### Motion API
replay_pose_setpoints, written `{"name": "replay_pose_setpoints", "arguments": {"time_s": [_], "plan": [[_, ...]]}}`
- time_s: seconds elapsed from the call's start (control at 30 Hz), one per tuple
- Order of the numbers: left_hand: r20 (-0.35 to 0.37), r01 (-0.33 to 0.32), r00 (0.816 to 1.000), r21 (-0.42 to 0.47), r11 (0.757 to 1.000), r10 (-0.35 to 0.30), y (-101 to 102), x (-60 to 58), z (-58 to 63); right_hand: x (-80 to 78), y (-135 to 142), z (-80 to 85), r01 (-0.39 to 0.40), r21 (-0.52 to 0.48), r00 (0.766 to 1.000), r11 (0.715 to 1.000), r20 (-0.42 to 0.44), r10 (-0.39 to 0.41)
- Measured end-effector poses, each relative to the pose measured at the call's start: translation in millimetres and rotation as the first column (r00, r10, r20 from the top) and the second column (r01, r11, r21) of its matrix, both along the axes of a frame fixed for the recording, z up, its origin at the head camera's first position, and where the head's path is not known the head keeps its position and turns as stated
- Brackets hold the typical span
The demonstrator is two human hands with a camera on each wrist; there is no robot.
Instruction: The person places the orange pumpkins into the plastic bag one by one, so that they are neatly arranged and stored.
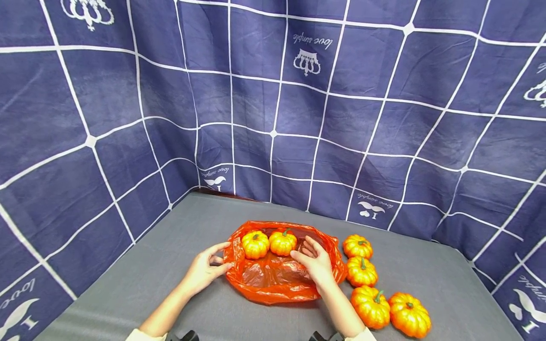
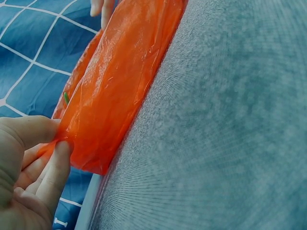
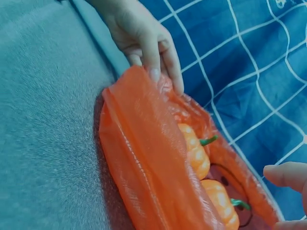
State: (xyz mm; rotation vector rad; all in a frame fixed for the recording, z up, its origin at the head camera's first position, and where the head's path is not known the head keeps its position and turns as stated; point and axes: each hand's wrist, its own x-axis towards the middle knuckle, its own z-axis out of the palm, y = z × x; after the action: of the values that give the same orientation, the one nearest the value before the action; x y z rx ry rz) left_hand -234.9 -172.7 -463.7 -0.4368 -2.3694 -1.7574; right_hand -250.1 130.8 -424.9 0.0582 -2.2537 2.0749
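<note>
A red plastic bag [image 1: 269, 296] lies with its mouth spread wide on the grey table. Inside it, two small orange pumpkins [image 1: 255, 246] sit side by side near the back left. My left hand [image 1: 204, 268] pinches the bag's left rim between thumb and fingers; the left wrist view shows the film gathered at the fingertips [image 2: 61, 152]. Over the right part of the bag's mouth is my right hand [image 1: 317, 265], thumb and fingers apart with nothing between them. Green stems [image 3: 209, 140] stick out from the pumpkins in the right wrist view.
Several more orange pumpkins [image 1: 361, 272] stand on the table [image 1: 452, 284] right of the bag, the nearest ones by my right forearm. A blue cloth with white grid lines [image 1: 251, 104] hangs behind and to the left of the table.
</note>
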Motion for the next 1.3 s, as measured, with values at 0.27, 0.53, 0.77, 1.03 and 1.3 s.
{"name": "replay_pose_setpoints", "arguments": {"time_s": [0.27,0.53,0.77,1.03,1.3], "plan": [[0.005,-0.027,1.0,-0.013,1.0,0.027,-0.9,1.4,0.9,16.9,13.8,4.9,0.001,0.017,0.999,1.0,-0.036,0.0],[0.015,-0.018,1.0,0.001,1.0,0.018,-0.9,2.0,0.4,31.6,33.0,5.6,-0.011,-0.168,0.969,0.986,-0.245,-0.031],[0.016,-0.016,1.0,0.003,1.0,0.016,-1.0,2.3,-0.6,43.1,50.2,6.2,0.003,-0.169,0.955,0.986,-0.29,-0.052],[0.023,-0.011,1.0,0.011,1.0,0.011,-1.7,0.5,-0.4,58.4,70.1,6.3,0.025,-0.145,0.95,0.989,-0.304,-0.069],[0.012,-0.009,1.0,0.003,1.0,0.009,-1.1,0.4,0.3,74.9,98.3,11.0,0.046,-0.086,0.958,0.995,-0.279,-0.069]]}}
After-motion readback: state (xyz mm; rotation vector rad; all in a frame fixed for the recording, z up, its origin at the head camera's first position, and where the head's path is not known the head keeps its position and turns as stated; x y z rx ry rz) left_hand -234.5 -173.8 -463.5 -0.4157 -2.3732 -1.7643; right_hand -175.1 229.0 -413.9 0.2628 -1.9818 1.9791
